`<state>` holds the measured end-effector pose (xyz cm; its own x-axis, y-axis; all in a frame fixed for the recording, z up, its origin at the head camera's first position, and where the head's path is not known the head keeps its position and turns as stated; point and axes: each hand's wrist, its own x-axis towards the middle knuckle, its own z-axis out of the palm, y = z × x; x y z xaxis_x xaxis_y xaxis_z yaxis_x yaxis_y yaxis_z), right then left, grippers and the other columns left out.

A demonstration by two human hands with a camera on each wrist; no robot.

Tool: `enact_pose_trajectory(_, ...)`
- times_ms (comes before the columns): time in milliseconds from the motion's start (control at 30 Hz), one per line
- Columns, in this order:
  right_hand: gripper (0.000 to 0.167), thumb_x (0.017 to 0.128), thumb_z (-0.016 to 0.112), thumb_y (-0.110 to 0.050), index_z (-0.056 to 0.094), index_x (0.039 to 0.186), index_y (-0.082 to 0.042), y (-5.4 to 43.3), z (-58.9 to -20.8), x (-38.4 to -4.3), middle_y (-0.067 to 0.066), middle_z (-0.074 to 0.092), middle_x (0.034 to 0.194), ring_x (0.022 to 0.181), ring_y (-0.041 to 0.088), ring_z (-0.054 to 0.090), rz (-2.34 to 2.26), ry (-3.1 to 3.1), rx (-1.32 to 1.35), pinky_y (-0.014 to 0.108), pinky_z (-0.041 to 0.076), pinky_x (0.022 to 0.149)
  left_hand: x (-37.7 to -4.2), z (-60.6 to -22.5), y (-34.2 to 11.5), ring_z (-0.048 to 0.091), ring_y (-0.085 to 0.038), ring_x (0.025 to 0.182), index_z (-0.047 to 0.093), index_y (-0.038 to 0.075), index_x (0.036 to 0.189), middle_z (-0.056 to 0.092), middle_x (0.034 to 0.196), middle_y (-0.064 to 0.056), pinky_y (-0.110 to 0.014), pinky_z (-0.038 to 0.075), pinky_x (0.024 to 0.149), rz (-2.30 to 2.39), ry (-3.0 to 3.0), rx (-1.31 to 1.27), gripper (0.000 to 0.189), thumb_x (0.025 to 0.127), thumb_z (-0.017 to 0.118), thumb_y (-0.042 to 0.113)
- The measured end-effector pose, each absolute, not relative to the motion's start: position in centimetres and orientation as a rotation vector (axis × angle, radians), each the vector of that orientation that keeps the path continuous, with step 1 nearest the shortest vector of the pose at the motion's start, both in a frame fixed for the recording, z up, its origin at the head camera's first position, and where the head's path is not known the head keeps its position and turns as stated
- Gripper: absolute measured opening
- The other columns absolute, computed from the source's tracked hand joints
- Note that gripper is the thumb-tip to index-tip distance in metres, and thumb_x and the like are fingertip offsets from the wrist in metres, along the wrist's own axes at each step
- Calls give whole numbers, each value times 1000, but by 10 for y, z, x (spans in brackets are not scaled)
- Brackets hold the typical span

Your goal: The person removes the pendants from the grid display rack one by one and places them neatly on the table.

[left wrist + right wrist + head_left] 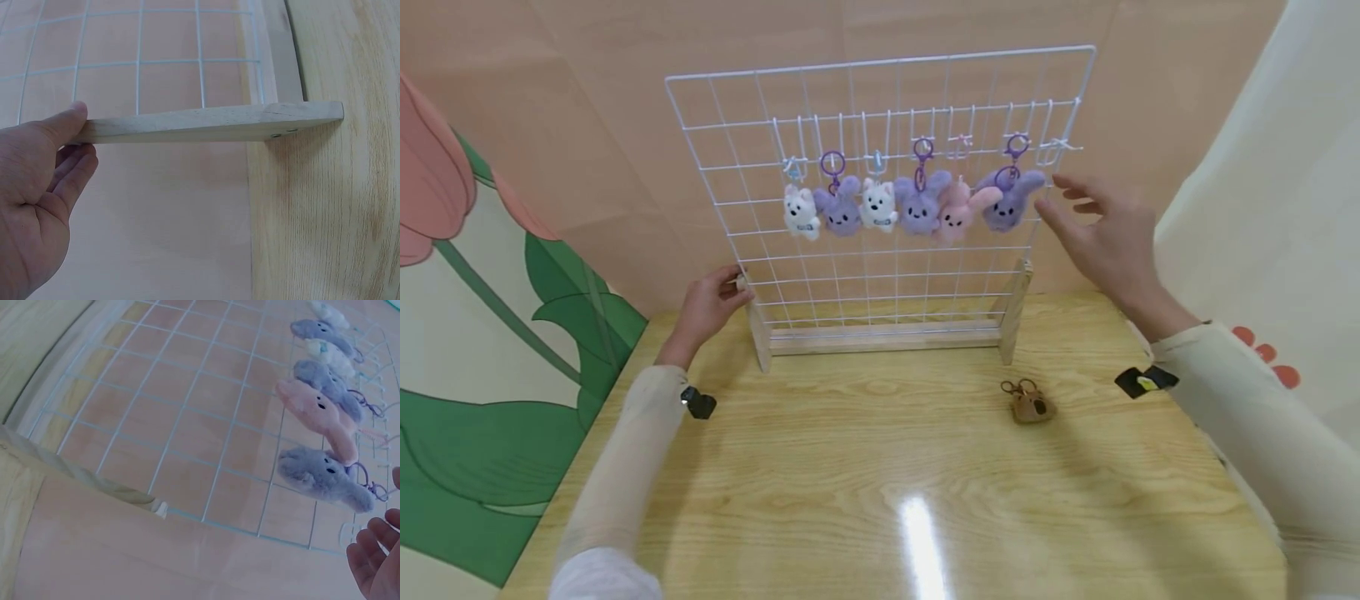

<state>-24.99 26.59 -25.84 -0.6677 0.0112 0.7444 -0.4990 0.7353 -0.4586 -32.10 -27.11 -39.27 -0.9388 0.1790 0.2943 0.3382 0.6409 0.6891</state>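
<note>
A white wire grid rack [880,275] stands upright in wooden feet on the table. My left hand [706,302] pinches the top end of the rack's left wooden leg [206,122] between thumb and fingers. Near the right end of the hanging row, my right hand [1108,229] is held with fingers loosely bent and nothing in them. Closest to it hangs a purple bunny plush keychain [1006,204]. A pink bunny keychain [955,217], two more purple ones and two white puppy keychains [878,204] hang to its left on hooks.
On the table [820,467], in front of the rack's right leg [1017,312], lies a brown plush keychain [1032,407] with rings. An unoccupied hook [1054,152] sticks out at the grid's upper right. Behind the rack is a peach-coloured backdrop [602,150].
</note>
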Motion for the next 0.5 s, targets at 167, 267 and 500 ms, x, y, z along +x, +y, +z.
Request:
enact_pose_trajectory(167, 42, 93, 77, -32, 74, 120, 0, 255, -252, -263, 11, 75, 118, 95, -2, 67, 863, -2124, 373, 10, 55, 83, -319, -391, -271, 63, -44, 122, 53, -6, 143, 59, 139, -29, -50, 56, 100, -1175, -2665, -417, 51, 99, 70, 13)
enact_pose_trajectory(267, 42, 93, 77, -32, 73, 121, -1, 249, -249, -268, 11, 75, 117, 98, 13, 71, 886, -2134, 354, 14, 58, 84, -318, -390, -270, 63, -44, 122, 53, -6, 143, 59, 138, -30, -51, 56, 100, -1175, -2667, -415, 51, 99, 70, 14)
enact_pose_trajectory(500, 42, 94, 75, -33, 73, 123, -3, 240, -247, -280, 10, 74, 122, 103, 21, 71, 958, -2175, 296, 15, 56, 84, -316, -388, -271, 62, -43, 124, 52, -4, 145, 56, 142, -28, -51, 56, 101, -1190, -2674, -409, 52, 99, 70, 13)
